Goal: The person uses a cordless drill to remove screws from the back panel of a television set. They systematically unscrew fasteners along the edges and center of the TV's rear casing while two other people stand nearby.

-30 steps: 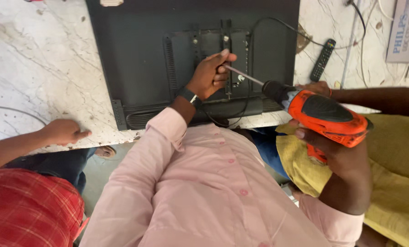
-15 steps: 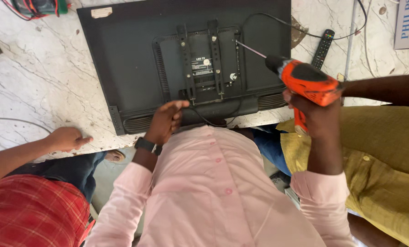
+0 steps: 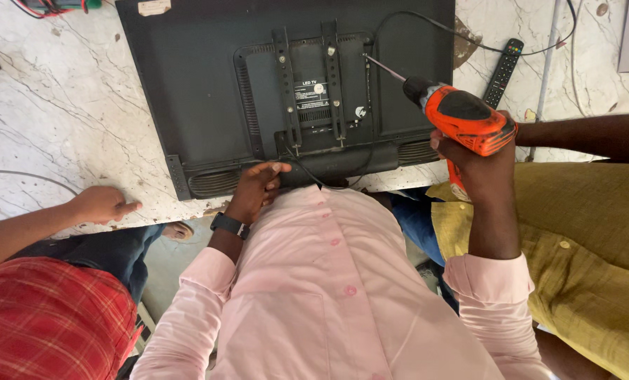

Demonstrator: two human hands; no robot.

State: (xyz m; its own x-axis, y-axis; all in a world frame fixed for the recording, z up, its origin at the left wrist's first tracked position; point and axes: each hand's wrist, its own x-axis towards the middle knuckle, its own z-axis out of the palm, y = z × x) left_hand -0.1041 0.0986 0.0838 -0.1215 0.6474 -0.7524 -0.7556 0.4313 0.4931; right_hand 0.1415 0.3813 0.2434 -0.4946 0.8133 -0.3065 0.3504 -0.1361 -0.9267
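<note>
A flat television (image 3: 209, 77) lies face down on a white marbled tabletop (image 3: 40, 119), filling the upper centre of the frame, its black back panel up. Two vertical mounting brackets (image 3: 311, 84) are fixed to the raised middle section of the panel.

The right hand (image 3: 480, 158), at centre right, is clamped round the grip of an orange and black power drill (image 3: 466, 119). The drill is tilted, its long thin bit (image 3: 385, 68) pointing to the upper left; the tip meets the panel just right of the brackets, near the upper edge of the raised section.

The left hand (image 3: 256, 186), at lower centre, rests at the near edge of the television, fingers loosely curled and extended onto the lower rim; it grips nothing. A black watch (image 3: 230, 225) sits on that wrist. The two hands are well apart, the left below the brackets, the right off the television's right side.

A black cable (image 3: 427, 24) runs from the panel toward the upper right. A black remote control (image 3: 503, 70) lies on the tabletop at upper right, beside the television.

Another person's hand (image 3: 102, 204), on an arm from the left edge, rests on the tabletop edge at centre left. A second person's forearm (image 3: 589, 137) enters from the right edge, behind the drill.
</note>
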